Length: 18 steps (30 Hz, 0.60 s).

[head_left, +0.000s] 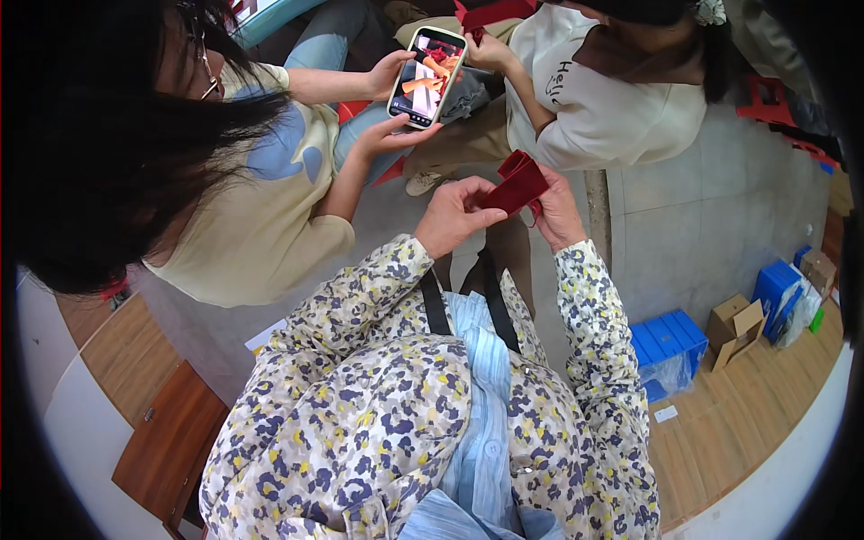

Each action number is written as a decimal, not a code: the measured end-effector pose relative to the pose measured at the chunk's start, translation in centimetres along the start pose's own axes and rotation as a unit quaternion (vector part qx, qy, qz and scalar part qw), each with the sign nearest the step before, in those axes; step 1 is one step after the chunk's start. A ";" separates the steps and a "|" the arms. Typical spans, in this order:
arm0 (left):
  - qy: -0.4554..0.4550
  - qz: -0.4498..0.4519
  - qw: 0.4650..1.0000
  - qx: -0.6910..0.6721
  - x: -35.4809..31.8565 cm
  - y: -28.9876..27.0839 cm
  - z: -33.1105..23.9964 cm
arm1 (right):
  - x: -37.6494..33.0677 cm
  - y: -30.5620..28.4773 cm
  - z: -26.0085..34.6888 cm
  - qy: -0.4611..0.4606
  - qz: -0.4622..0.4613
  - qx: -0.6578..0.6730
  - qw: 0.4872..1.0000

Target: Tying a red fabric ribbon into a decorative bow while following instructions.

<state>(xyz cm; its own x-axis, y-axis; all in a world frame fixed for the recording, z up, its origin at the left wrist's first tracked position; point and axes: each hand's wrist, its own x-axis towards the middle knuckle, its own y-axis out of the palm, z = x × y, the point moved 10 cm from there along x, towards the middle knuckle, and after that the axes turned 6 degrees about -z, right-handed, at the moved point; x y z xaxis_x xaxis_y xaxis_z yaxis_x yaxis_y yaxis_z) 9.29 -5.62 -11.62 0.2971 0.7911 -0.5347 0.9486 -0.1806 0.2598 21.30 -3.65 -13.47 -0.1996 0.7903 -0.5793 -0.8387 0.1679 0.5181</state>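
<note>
In front of me, both hands hold a dark red folded strip (515,187), which looks like wide ribbon or soft fabric. My left hand (455,216) pinches its lower left end between thumb and fingers. At the other end my right hand (560,212) is closed on the strip, its fingers partly hidden behind it. A thin red loop or tail hangs beside the right palm. The layers of the strip show at its upper edge.
Left of me, a person holds a phone (427,77) with a picture of hands and red material. Opposite, another person in a white shirt (598,112) holds red material (493,13). A blue crate (668,346) and an open cardboard box (736,328) stand at right.
</note>
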 end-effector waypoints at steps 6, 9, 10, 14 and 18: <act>0.104 -0.034 0.977 0.185 -0.4 1.6 -3.4 | -0.5 -1.4 0.1 0.001 -0.005 -0.014 1.000; 0.180 -0.018 0.946 0.268 -0.5 2.9 -4.6 | -0.5 -3.0 -0.2 0.023 -0.017 -0.025 0.999; 0.238 0.000 0.922 0.305 -0.8 3.8 -5.4 | -0.5 -3.4 0.0 0.022 -0.019 -0.024 0.999; 0.265 0.014 0.911 0.317 -0.5 5.4 -6.1 | -0.4 -4.4 -0.3 0.050 0.000 -0.061 0.997; 0.366 -0.035 0.886 0.284 -1.1 5.9 -8.7 | -1.3 -3.3 0.3 0.111 0.014 -0.109 0.988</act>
<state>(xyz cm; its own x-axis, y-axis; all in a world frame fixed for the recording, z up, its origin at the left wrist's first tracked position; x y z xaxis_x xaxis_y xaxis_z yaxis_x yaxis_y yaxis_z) 13.65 -2.49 -2.48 0.2814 0.9417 0.1843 0.9257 -0.2158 -0.3105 24.44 -5.03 -14.26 -0.3114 0.6395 -0.7029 -0.9153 -0.0029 0.4028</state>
